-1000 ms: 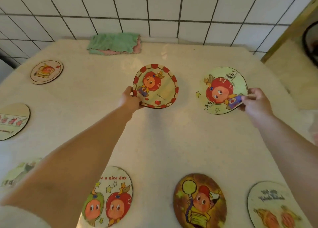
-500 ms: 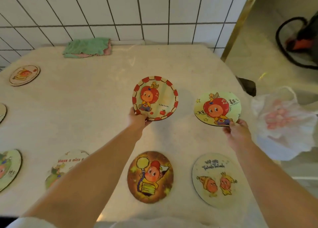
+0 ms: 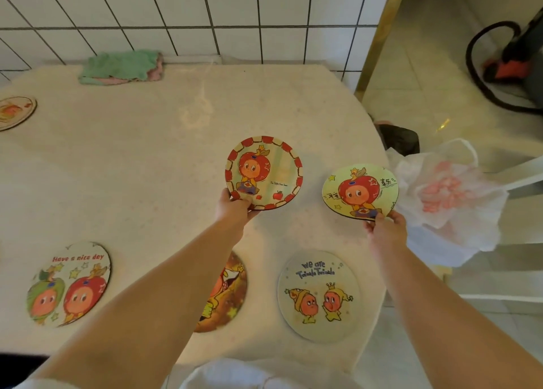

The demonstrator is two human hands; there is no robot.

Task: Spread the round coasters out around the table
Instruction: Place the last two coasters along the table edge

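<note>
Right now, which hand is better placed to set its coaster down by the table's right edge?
Right hand: its starry coaster already hovers at that edge of the table.

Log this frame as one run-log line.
left hand: holds red-bordered coaster | right hand: holds starred coaster at table edge | neither laid flat
</note>
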